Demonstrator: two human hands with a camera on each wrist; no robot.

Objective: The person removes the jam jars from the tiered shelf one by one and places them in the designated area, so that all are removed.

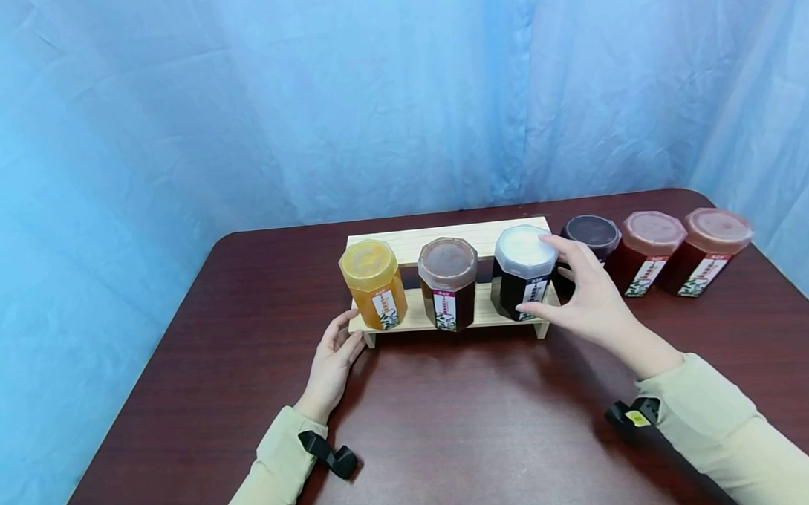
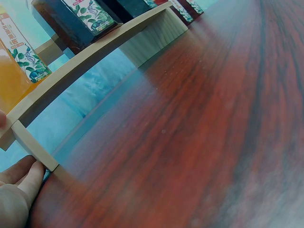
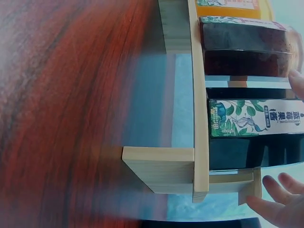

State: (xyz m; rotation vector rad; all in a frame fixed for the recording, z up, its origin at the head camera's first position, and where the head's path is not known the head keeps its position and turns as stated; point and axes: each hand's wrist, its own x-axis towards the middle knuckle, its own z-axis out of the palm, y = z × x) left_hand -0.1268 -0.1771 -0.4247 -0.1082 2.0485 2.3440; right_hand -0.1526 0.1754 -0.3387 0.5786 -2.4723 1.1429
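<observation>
A two-tier wooden rack (image 1: 413, 320) stands on the table. Its lower shelf bears a yellow jar (image 1: 372, 283), a brown jar (image 1: 448, 284) and a dark jar with a white lid (image 1: 526, 274). My left hand (image 1: 331, 363) holds the rack's left end, its fingers at the wooden leg (image 2: 35, 145) and shelf edge. At the right, my right hand (image 1: 590, 298) spreads around the white-lidded jar, thumb before the label and fingers beside the lid. In the right wrist view, a gap shows between the fingertips (image 3: 270, 187) and that jar's side.
Right of the rack, another dark jar (image 1: 590, 233) and two red jars (image 1: 645, 255) stand in a row on the table (image 1: 451, 429). The dark jar is partly hidden behind my right hand. Blue curtains (image 1: 372, 97) hang behind and at both sides.
</observation>
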